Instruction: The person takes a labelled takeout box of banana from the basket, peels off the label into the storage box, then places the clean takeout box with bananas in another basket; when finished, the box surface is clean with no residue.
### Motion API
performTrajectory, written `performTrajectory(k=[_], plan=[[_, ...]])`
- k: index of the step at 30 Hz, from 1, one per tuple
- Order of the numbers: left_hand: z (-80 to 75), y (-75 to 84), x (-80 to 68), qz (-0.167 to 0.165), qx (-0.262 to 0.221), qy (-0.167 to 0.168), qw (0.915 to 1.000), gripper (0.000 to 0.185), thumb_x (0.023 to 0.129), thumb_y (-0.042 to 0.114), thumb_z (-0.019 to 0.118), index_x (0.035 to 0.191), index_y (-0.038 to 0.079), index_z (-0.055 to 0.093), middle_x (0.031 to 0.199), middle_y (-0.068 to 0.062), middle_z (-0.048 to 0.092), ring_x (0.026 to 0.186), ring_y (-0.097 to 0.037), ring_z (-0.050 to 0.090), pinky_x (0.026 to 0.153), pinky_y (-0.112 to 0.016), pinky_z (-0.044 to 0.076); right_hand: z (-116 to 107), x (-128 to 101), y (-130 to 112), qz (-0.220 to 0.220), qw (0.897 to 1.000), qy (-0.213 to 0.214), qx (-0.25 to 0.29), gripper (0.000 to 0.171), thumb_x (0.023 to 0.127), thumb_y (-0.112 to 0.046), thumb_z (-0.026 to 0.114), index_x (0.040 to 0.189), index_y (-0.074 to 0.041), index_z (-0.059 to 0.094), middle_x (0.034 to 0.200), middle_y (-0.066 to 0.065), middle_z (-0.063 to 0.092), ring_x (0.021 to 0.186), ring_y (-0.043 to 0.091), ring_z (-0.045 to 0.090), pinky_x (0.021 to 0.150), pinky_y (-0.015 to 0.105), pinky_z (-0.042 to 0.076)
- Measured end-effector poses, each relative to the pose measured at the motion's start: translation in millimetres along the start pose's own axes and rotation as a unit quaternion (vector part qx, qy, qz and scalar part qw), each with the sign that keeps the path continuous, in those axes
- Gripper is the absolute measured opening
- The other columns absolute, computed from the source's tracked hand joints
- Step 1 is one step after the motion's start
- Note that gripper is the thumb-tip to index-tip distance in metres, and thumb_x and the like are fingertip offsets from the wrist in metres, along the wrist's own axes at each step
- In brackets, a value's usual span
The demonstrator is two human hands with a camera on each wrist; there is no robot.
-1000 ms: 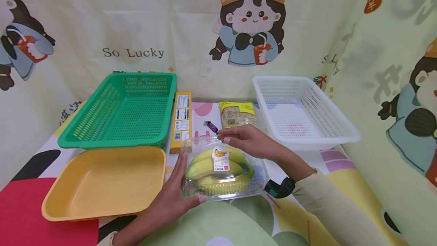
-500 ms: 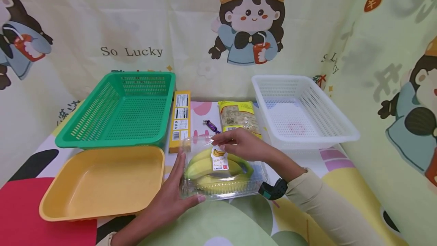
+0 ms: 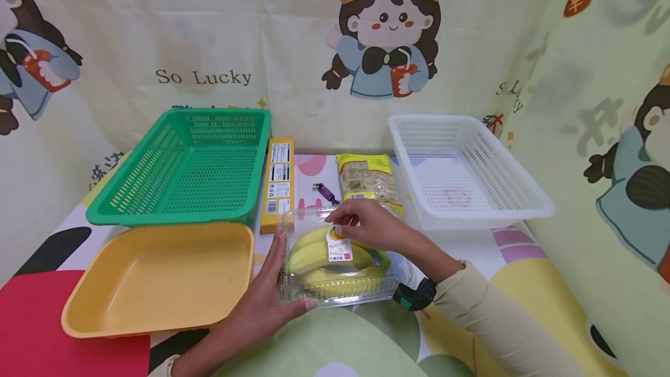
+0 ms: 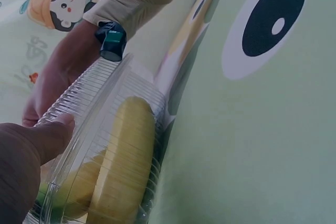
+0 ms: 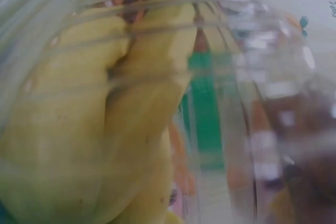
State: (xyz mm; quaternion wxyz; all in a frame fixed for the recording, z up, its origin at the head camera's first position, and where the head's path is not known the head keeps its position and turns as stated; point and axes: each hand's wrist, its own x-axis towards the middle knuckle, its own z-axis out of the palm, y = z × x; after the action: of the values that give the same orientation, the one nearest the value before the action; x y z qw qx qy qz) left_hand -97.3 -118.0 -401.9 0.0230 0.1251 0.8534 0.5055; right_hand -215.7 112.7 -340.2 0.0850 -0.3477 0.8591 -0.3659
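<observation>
The clear clamshell box of bananas [image 3: 342, 263] is clasped from two sides: the left hand [image 3: 262, 301] is laid flat against its left wall with straight fingers and the thumb along the near bottom edge, while the right hand [image 3: 369, 227] is curled over its far top edge, the fingertips [image 3: 340, 227] pinching the lid just above the banana label [image 3: 338, 246]. The box is seen resting on the patterned table cover [image 3: 366, 342] at lower centre of the head view; in the left wrist view the thumb [image 4: 50, 137] is pressed on the ribbed plastic over a yellow banana [image 4: 123, 166]. The step in hand is judged to be the securing of the box before it is lifted; the next move would call for a firm two-sided hold and a level lift, since the thin plastic is likely to flex. At lower left a yellow tray [image 3: 157, 278] is seen just beside the box. Further up, a yellow carton [image 3: 278, 184], a purple wrapped sweet [image 3: 325, 193] and a yellow packet [image 3: 368, 181] are lined across mid-frame. A green basket [image 3: 188, 167] is placed at upper left, a white basket [image 3: 463, 170] at upper right, and a cartoon-printed curtain [image 3: 209, 45] is hung behind.
</observation>
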Motion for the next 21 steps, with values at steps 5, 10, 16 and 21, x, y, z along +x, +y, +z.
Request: performTrajectory(k=[5, 10, 16, 21], plan=[[0.7, -0.2, -0.6, 0.005, 0.003, 0.004, 1.0, 0.12, 0.075, 0.04, 0.083, 0.157, 0.02, -0.001, 0.162, 0.009, -0.009, 0.146, -0.027, 0.002, 0.111, -0.058, 0.02, -0.2, -2.5, -0.4, -0.011, 1.0, -0.005, -0.012, 0.006, 0.089, -0.011, 0.073, 0.093, -0.01, 0.075, 0.087, -0.009, 0.064, 0.082, 0.012, 0.056, 0.073, 0.027, 0.051], [0.6, -0.7, -1.9, 0.013, 0.008, 0.007, 0.9999, 0.119, 0.076, 0.045, 0.082, 0.158, 0.019, -0.001, 0.162, 0.008, -0.008, 0.146, -0.03, 0.004, 0.11, -0.06, 0.02, -1.4, -5.0, 0.9, -0.039, 0.999, 0.01, -0.013, 0.003, 0.09, -0.014, 0.071, 0.09, -0.012, 0.074, 0.096, -0.007, 0.066, 0.099, 0.013, 0.059, 0.086, 0.033, 0.05], [-0.1, 0.7, -2.4, 0.005, 0.01, 0.004, 0.9999, 0.118, 0.077, 0.046, 0.08, 0.157, 0.019, -0.001, 0.162, 0.007, -0.008, 0.146, -0.031, 0.003, 0.11, -0.06, 0.019, -4.8, -9.3, 1.5, -0.043, 0.999, 0.016, 0.023, 0.007, 0.092, -0.008, 0.068, 0.095, -0.008, 0.074, 0.096, -0.005, 0.071, 0.091, 0.011, 0.065, 0.082, 0.035, 0.054], [-0.2, 1.4, -1.7, -0.008, 0.009, -0.001, 0.9999, 0.119, 0.076, 0.044, 0.082, 0.157, 0.022, -0.003, 0.161, 0.01, -0.01, 0.146, -0.028, 0.002, 0.111, -0.058, 0.019, -9.5, -14.2, 2.5, -0.036, 0.999, 0.009, 0.036, 0.007, 0.092, -0.009, 0.067, 0.094, -0.008, 0.074, 0.091, -0.005, 0.07, 0.084, 0.009, 0.064, 0.078, 0.029, 0.054]])
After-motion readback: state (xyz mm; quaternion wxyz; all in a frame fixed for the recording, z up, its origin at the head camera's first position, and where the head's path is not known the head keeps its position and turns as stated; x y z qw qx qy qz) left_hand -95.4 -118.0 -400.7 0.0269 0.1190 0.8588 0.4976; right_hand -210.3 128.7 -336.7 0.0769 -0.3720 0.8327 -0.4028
